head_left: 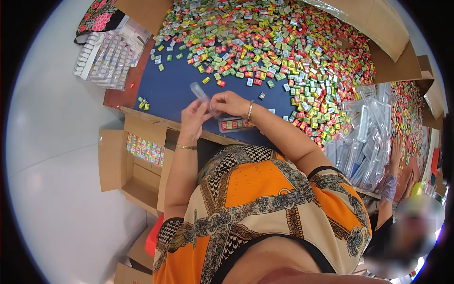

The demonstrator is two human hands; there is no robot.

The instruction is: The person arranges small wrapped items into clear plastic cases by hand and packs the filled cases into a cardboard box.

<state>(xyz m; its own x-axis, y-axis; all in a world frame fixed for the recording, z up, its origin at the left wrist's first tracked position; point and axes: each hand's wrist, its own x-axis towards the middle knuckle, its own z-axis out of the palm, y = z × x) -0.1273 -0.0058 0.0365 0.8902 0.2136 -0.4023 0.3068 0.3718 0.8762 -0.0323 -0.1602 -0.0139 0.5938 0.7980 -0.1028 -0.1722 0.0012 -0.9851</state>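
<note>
A clear plastic case [197, 91] stands up between my hands above the blue table mat. My left hand [191, 117] is closed, its fingers pinching the lower part of this case. From the other side my right hand [229, 102] grips the same case with bent fingertips. Just below my right wrist lies a clear tray [221, 128] on the mat, with a row of small red and green boxes [232, 124] in it. Whether anything is inside the case in my hands I cannot make out.
A large heap of small coloured boxes [302, 66] covers the far and right side of the blue mat [165, 90]. Clear plastic cases [362, 137] are piled right. An open carton [142, 177] holds packed rows at lower left. A co-worker's hand [396, 149] rests at right.
</note>
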